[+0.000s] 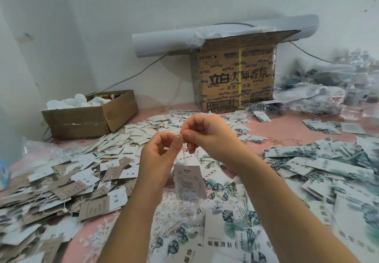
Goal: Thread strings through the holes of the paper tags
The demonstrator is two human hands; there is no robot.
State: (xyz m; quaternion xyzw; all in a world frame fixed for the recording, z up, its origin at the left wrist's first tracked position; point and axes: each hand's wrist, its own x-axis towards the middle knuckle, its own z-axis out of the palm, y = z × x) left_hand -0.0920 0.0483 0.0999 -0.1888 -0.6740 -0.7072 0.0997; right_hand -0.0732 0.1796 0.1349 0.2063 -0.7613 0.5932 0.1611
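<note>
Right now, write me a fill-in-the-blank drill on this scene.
1. The left hand and right hand pinch a string; the tag hangs ____ them.
2. The paper roll lies ____ the big box.
3. The small box has its top ____.
4. The table is ____.
Missing: below; on; open; pink.

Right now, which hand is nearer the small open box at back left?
Left. The left hand is right of and in front of the box; the right hand is farther right. Both pinch the string.
</note>
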